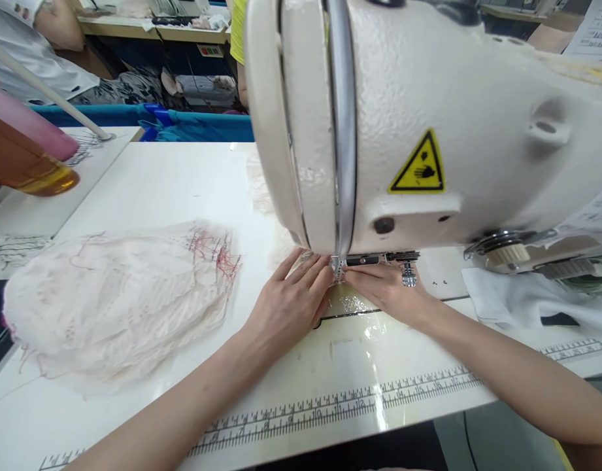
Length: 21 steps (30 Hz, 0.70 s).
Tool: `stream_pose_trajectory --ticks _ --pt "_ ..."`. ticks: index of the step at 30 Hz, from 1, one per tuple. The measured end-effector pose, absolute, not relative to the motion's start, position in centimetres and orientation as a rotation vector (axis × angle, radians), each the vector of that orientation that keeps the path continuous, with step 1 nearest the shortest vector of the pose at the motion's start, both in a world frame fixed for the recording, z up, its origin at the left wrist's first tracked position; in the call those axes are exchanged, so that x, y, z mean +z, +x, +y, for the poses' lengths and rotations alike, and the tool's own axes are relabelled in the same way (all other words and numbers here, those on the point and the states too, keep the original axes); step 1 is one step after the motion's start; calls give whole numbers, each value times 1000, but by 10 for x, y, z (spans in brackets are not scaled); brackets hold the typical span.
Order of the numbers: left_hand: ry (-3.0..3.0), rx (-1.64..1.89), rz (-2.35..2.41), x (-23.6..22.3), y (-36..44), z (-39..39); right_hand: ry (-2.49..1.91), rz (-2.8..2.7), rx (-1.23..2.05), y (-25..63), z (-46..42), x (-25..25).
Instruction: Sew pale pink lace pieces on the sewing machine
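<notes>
Pale lace fabric (280, 243) lies under the sewing machine's (301, 131) head, its near edge at the presser foot (336, 265). My left hand (291, 297) rests on this lace just left of the foot, fingers stretched out and slightly apart, the thumb mostly hidden. Right of the foot, my right hand (391, 291) has its fingers pressed together, their tips on the edge of the lace. A metal attachment with a knurled screw (409, 275) partly covers that hand. The needle itself cannot be made out.
A heap of pale lace pieces (119, 301) with red thread ends lies left. A ruler strip (325, 413) runs along the table's front edge. Amber and pink containers (26, 157) stand at upper left. White cloth (516, 297) lies right. Other people (40, 52) sit beyond.
</notes>
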<state>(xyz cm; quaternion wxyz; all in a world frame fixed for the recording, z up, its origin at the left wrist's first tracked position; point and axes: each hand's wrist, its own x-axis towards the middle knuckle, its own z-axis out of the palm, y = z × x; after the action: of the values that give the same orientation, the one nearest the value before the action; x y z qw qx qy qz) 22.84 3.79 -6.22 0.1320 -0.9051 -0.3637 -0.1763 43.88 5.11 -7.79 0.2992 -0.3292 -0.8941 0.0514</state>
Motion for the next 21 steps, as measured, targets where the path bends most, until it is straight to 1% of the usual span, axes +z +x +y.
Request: stream_pose_trajectory --ticks 7,16,21 --pt "-2601 -504 -1024 -67 228 38 -1141 -2339 344 437 49 -78" --pt "-2582 -455 -1001 -66 226 38 -1381 -2169 283 440 46 -75" --pt "-2579 -484 -996 -67 226 39 -1338 -2155 412 439 49 -77"
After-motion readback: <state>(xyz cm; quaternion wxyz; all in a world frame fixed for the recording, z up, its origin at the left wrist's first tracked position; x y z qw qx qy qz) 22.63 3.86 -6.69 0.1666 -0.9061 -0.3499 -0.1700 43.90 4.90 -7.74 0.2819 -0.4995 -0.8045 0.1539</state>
